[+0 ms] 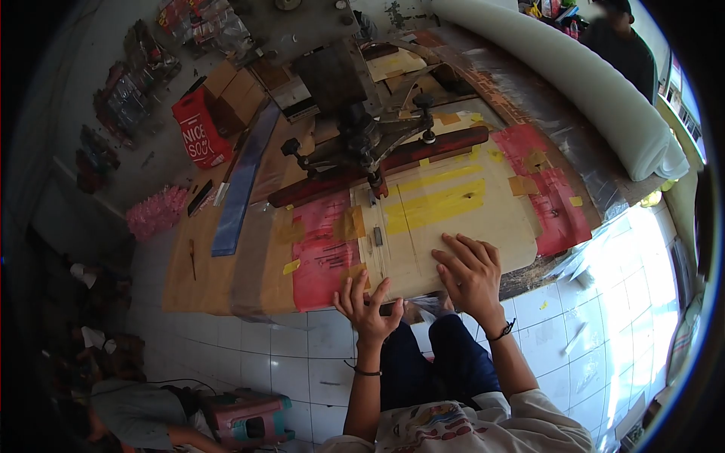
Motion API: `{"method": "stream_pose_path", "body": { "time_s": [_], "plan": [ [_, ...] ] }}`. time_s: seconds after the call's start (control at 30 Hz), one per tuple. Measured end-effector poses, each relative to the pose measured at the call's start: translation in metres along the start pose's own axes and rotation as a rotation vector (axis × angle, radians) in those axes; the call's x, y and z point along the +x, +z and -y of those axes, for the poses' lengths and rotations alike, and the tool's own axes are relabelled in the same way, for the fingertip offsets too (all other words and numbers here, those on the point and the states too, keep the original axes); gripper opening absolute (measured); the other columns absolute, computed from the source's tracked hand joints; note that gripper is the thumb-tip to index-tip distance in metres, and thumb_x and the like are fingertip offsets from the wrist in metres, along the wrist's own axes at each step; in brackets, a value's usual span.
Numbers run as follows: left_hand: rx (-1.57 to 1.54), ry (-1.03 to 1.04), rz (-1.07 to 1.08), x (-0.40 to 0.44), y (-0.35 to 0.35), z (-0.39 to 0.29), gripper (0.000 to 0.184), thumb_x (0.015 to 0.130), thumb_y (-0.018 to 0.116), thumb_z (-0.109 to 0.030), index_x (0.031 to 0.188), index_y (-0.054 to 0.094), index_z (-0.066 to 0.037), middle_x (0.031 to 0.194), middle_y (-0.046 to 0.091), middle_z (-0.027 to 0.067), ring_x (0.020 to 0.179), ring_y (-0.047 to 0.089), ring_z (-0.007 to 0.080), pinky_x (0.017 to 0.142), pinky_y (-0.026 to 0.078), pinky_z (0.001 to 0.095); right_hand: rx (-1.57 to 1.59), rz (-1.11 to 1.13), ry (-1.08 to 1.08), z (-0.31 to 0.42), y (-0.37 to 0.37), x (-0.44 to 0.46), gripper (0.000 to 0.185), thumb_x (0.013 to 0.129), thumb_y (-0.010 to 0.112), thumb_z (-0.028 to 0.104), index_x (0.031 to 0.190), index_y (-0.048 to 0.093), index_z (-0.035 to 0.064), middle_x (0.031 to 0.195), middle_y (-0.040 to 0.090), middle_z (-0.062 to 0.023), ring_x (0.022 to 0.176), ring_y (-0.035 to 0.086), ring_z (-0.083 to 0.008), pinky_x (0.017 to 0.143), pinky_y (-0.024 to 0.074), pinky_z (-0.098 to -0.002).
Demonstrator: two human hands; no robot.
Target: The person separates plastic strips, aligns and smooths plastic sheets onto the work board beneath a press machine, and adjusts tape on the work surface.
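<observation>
My left hand (367,308) rests at the front edge of the work table, fingers spread, close to a red taped sheet (325,260). My right hand (470,273) lies with fingers apart on a pale flat board (430,260) marked with yellow tape strips (434,204) and a thin dark line. Neither hand grips anything visible. Beyond my hands, a dark press head (359,132) carries a long red-brown bar (453,147) across the board. A small grey metal piece (378,236) sits on the board between my hands.
A second red sheet (555,200) is taped at the right. To the left lie a blue strip (245,181) and a thin pointed tool (192,260). A red bag (200,128) stands by cardboard boxes (234,94). A large white roll (566,75) spans the back right; a person (623,49) stands behind it.
</observation>
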State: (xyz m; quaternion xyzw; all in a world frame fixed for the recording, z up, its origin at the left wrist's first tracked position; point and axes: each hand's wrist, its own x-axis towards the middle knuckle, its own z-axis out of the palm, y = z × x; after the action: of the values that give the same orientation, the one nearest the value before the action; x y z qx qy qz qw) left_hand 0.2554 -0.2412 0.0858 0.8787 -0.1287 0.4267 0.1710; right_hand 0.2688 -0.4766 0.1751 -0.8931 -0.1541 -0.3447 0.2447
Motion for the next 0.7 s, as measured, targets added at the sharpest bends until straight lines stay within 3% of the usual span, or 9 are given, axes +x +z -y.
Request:
{"method": "stream_pose_path", "body": {
  "time_s": [0.7],
  "plan": [
    [-0.014, 0.003, 0.01, 0.0035, -0.0028, -0.0017, 0.045, 0.09, 0.067, -0.052, 0.129, 0.069, -0.03, 0.151, 0.051, 0.0083, 0.143, 0.039, 0.0355, 0.12, 0.015, 0.0598, -0.029, -0.018, 0.012, 0.0033, 0.0029, 0.001, 0.018, 0.089, 0.072, 0.022, 0.106, 0.078, 0.0178, 0.128, 0.072, -0.0047, 0.12, 0.064, -0.0253, 0.103, 0.0433, -0.0421]
  ]
}}
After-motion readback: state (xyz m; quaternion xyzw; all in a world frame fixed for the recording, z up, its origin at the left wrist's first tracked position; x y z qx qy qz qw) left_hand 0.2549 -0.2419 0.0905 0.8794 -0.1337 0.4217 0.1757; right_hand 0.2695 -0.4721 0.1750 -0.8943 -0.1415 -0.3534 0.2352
